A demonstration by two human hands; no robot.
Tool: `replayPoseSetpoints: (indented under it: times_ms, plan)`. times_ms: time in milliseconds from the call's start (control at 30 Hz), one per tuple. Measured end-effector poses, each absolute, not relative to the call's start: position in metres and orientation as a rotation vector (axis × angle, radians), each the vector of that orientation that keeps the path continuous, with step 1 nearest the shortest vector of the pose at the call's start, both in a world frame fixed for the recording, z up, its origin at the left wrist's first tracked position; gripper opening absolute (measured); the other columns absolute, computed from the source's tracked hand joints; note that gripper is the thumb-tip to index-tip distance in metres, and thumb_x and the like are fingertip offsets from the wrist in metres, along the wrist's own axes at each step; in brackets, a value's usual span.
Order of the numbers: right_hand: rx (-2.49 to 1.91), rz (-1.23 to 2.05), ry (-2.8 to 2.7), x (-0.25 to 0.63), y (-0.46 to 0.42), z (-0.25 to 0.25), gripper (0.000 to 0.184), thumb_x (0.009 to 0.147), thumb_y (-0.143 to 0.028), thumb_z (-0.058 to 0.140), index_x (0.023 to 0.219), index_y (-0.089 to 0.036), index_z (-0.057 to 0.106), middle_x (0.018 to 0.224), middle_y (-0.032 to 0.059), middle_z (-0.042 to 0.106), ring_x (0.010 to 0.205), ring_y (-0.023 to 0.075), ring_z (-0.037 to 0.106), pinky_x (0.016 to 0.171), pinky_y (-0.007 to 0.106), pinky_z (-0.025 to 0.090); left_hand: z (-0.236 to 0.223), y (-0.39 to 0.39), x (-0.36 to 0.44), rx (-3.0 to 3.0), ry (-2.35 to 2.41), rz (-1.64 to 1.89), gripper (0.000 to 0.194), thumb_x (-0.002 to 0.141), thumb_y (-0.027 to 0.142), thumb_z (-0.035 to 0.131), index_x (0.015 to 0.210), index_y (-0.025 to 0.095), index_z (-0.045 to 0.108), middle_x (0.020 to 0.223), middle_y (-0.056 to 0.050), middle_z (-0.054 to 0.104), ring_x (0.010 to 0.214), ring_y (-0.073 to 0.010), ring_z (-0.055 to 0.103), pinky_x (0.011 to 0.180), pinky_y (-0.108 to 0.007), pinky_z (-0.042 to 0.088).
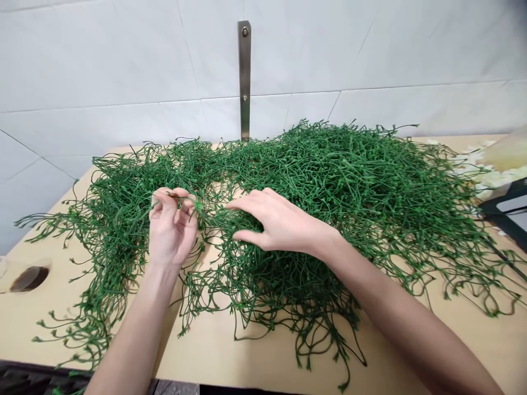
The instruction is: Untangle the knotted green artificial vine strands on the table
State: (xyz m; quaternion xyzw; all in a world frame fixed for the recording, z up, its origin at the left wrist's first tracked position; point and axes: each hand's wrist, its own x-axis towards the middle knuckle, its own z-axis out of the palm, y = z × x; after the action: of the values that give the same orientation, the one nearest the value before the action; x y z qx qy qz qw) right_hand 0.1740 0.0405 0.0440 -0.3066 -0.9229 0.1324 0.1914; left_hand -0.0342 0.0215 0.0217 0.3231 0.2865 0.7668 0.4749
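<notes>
A large tangle of thin green plastic stems (354, 170) with small forked tips lies over the table. My left hand (172, 227) is raised at the left part of the tangle, palm up. Its fingers are curled and pinch a green stem (198, 206), whose tip sticks out to the right. My right hand (282, 222) reaches over the middle of the tangle, palm down. Its thumb and fingers are apart, and some stems lie beneath and between them. Nothing is plainly gripped there.
The pale wooden table (230, 362) stands against a white tiled wall (123, 60). A metal bracket (245, 77) is bolted to the wall. White petals (492, 178) and a black-framed object (510, 208) are at the right. A round cable hole (29, 278) is at the left.
</notes>
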Motion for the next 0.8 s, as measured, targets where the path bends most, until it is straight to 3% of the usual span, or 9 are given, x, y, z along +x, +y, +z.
replayPoseSetpoints:
  times_ms: [100,167,367,500,600,700,800]
  plan:
    - [-1.054,0.272,-2.591,0.180,0.050,0.042,0.027,0.095,-0.022,0.046,0.101,-0.014,0.071,0.090,0.0099,0.074,0.081,0.0212,0.067,0.079,0.037,0.046,0.025,0.025,-0.036,0.628,0.653,2.013,0.018,0.078,0.033,0.075,0.069,0.021,0.065,0.072,0.007,0.067,0.063,-0.0015,0.061,0.065,-0.008,0.053]
    - [-1.104,0.333,-2.454,0.189,0.056,0.046,0.027,0.095,-0.022,0.047,0.100,-0.016,0.073,0.093,0.0078,0.076,0.077,0.0183,0.067,0.074,0.032,0.047,0.026,0.027,-0.035,0.566,0.656,2.055,0.019,0.081,0.031,0.072,0.068,0.020,0.064,0.072,0.007,0.067,0.065,-0.0018,0.062,0.068,-0.009,0.053]
    - [-1.188,0.455,-2.322,0.217,0.060,0.070,0.023,0.088,-0.031,0.058,0.094,-0.019,0.077,0.089,0.0044,0.076,0.069,0.0160,0.064,0.067,0.030,0.048,0.014,0.027,-0.024,0.618,0.725,2.015,0.026,0.068,0.031,0.083,0.072,0.019,0.060,0.070,0.006,0.066,0.064,-0.0055,0.063,0.066,-0.015,0.055]
    - [-1.288,0.494,-2.258,0.229,0.064,0.075,0.025,0.087,-0.030,0.055,0.089,-0.018,0.077,0.087,0.0036,0.076,0.068,0.0163,0.064,0.068,0.032,0.050,0.007,0.024,-0.015,0.661,0.777,1.935,0.034,0.065,0.035,0.084,0.076,0.021,0.055,0.074,0.006,0.065,0.072,-0.0107,0.069,0.075,-0.025,0.059]
    - [-1.474,0.250,-2.202,0.238,0.069,0.074,0.026,0.086,-0.027,0.053,0.086,-0.016,0.077,0.091,0.0079,0.076,0.077,0.0227,0.067,0.080,0.042,0.052,0.007,0.023,-0.012,0.683,0.808,1.918,0.038,0.066,0.039,0.083,0.077,0.021,0.051,0.072,0.008,0.061,0.075,-0.0125,0.072,0.081,-0.028,0.060]
    - [-1.448,0.080,-2.160,0.237,0.066,0.074,0.032,0.084,-0.027,0.056,0.109,-0.015,0.072,0.114,0.0119,0.071,0.106,0.0322,0.063,0.095,0.054,0.048,0.008,0.022,-0.011,0.711,0.819,1.904,0.040,0.068,0.041,0.081,0.080,0.022,0.049,0.073,0.009,0.060,0.078,-0.0126,0.073,0.081,-0.026,0.060]
    - [-1.174,0.159,-2.179,0.219,0.056,0.071,0.043,0.088,-0.025,0.054,0.129,-0.016,0.061,0.128,0.0110,0.065,0.116,0.0290,0.060,0.100,0.054,0.047,0.008,0.019,-0.009,0.750,0.817,1.822,0.041,0.070,0.043,0.080,0.085,0.024,0.047,0.078,0.009,0.062,0.078,-0.0145,0.074,0.075,-0.027,0.062]
